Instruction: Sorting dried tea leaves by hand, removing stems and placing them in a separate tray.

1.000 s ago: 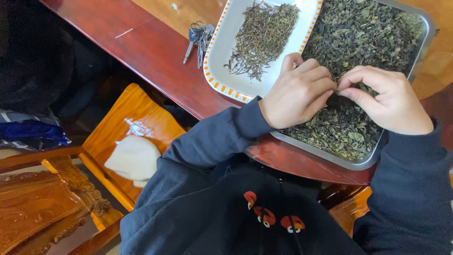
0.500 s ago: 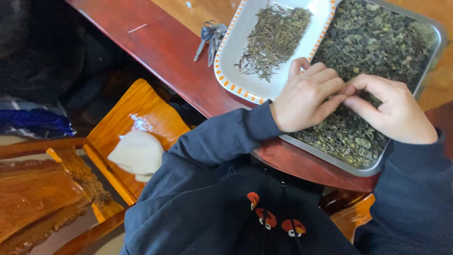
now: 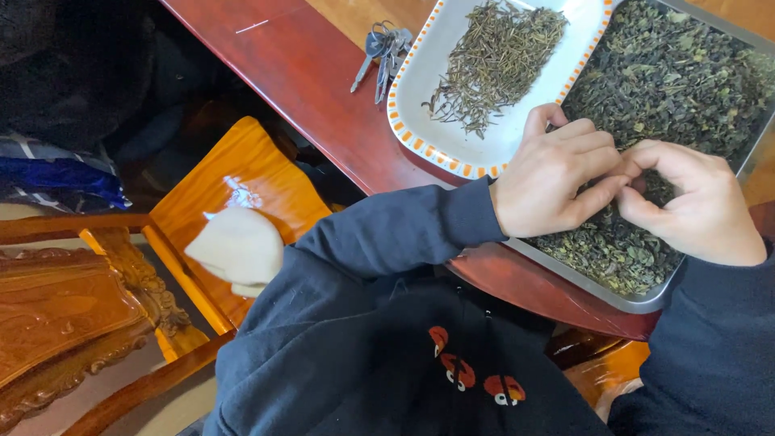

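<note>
A metal tray point(image 3: 638, 300) full of dark green dried leaves point(image 3: 678, 73) lies on the red-brown table at the right. My left hand point(image 3: 557, 173) and my right hand point(image 3: 694, 198) rest on the leaves, fingertips pressed together and pinching at a small bit of leaf. Beside the tray on the left lies a white rectangular dish point(image 3: 452, 137) with an orange-dashed rim. It holds a heap of thin brownish stems point(image 3: 496, 60). Both arms wear dark blue sleeves.
A bunch of keys point(image 3: 383, 48) lies on the table point(image 3: 323, 89) left of the white dish. Below the table edge stands a carved wooden chair point(image 3: 242, 182) with a cream-coloured cloth bundle point(image 3: 238, 246) on its seat. Dark and blue cloth lies at the far left.
The view has shifted, so the trays sit further right and higher. Both hands stay on the leaves, their fingers still pinched together in the same spot.
</note>
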